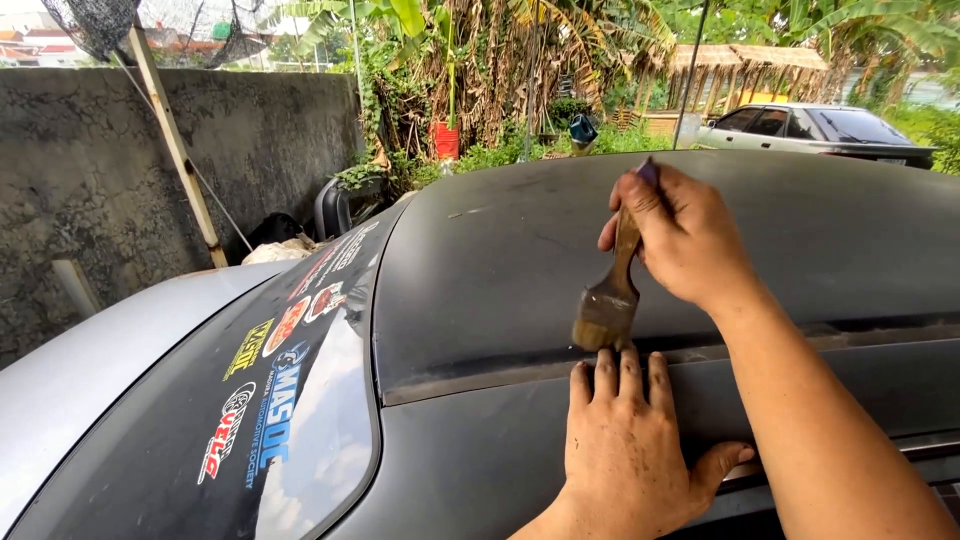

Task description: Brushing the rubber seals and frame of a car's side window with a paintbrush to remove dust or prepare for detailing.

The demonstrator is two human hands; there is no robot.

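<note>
I see right hand [690, 240] fingers closed around paintbrush [610, 300], bristles just above left hand [625, 450] fingertips [607, 362], spread flat on black car roof [800, 240].

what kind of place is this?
Likely an outdoor yard or informal car lot: a dark car roof under the hands, a rough concrete wall, banana plants and another parked car behind.

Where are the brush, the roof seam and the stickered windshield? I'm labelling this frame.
brush [606, 312], head view, on the bristles, held by the right hand [690, 240].
roof seam [480, 375], head view, on the groove left of the left hand [625, 440].
windshield [320, 420], head view, on bare glass beside the stickers.
</note>
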